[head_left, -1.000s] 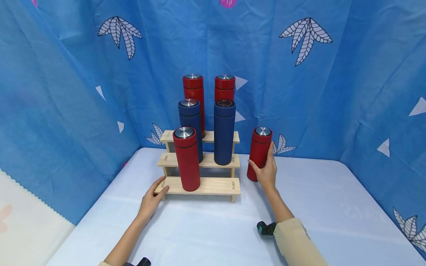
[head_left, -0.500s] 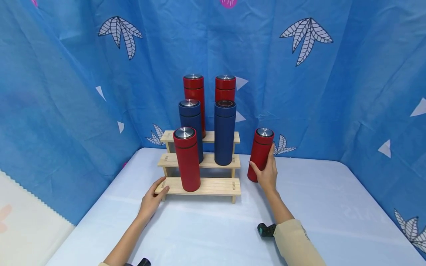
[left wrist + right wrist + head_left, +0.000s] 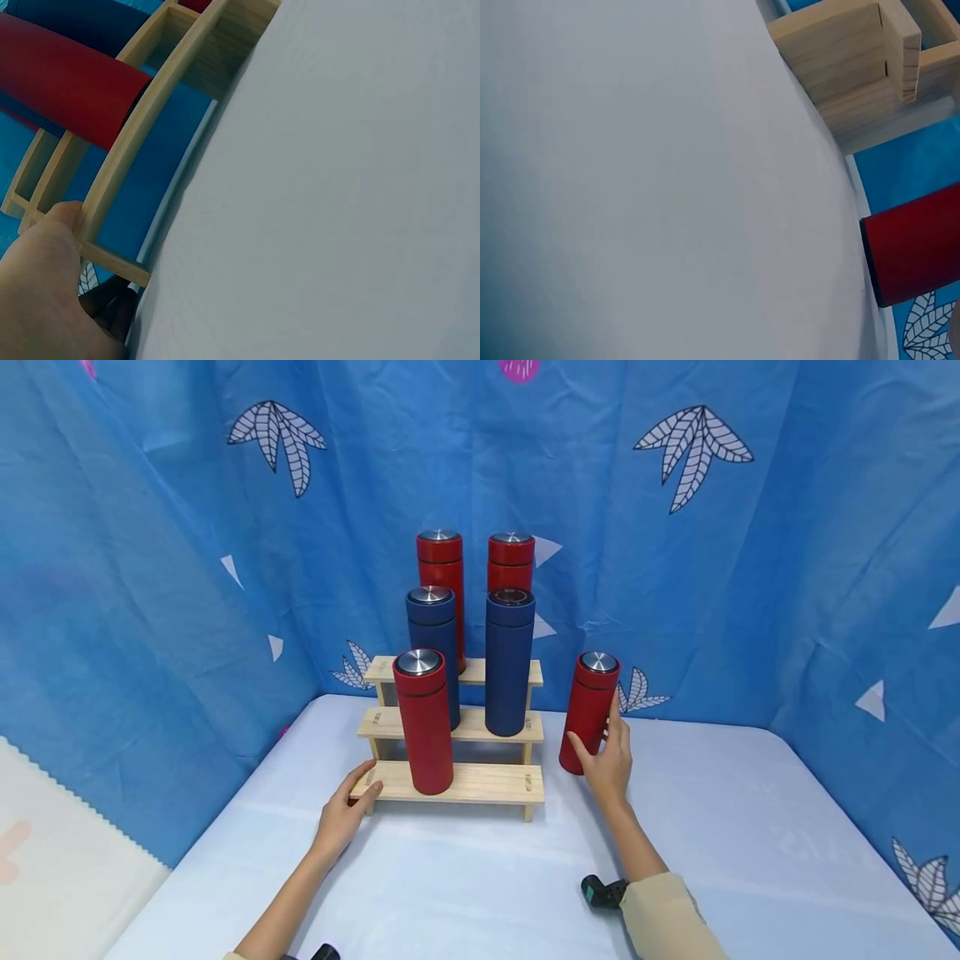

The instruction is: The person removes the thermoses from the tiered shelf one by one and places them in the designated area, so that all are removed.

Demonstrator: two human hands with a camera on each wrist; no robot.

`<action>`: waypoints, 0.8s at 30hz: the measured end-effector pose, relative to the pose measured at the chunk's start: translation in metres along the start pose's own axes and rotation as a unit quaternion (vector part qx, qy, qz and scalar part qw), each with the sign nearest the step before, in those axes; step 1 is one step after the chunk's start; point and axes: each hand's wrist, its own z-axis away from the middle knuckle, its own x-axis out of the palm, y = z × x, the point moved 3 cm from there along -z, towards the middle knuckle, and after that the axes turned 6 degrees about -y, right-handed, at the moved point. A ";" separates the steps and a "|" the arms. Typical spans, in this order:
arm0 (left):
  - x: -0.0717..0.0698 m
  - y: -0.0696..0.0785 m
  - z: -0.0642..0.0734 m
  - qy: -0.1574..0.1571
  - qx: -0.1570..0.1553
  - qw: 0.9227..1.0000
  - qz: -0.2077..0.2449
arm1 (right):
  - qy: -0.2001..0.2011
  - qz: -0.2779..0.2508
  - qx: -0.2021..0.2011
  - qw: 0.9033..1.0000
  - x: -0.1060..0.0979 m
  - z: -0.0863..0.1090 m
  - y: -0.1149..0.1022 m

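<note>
My left hand (image 3: 339, 817) holds the left end of the bottom step of a three-step wooden rack (image 3: 487, 782); the left wrist view shows the thumb against the wood. On that step stands a red thermos (image 3: 427, 735) with a silver lid. A silver-lidded blue thermos (image 3: 435, 631) and a dark-lidded blue thermos (image 3: 507, 668) are on the middle step. Two red thermoses are at the top, the left one (image 3: 442, 568) and the right one (image 3: 512, 564). Right of the rack, my right hand (image 3: 611, 768) curves around another red thermos (image 3: 588, 714), its base on the table.
The table (image 3: 465, 893) has a pale cloth over it. A blue patterned curtain (image 3: 735, 593) hangs close behind the rack and along both sides. A cream cloth with a zigzag edge (image 3: 67, 852) lies at the left. A black wrist device (image 3: 602, 892) sits by the right sleeve.
My right hand has slid slightly down and to the right against the red thermos, which keeps its place beside the rack. The left hand stays on the rack. The head view shifts slightly.
</note>
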 end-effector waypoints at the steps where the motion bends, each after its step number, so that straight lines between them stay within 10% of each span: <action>1: 0.000 0.000 0.000 0.001 0.001 1.000 -0.004 | 0.005 -0.001 -0.001 1.000 -0.001 0.001 0.000; 14: 0.000 0.001 0.002 0.005 0.006 1.000 -0.004 | 0.127 -0.043 -0.048 0.990 -0.009 0.007 -0.035; 24: 0.000 0.001 0.002 0.006 0.009 1.000 -0.002 | 0.123 -0.101 -0.141 0.977 0.003 -0.007 -0.109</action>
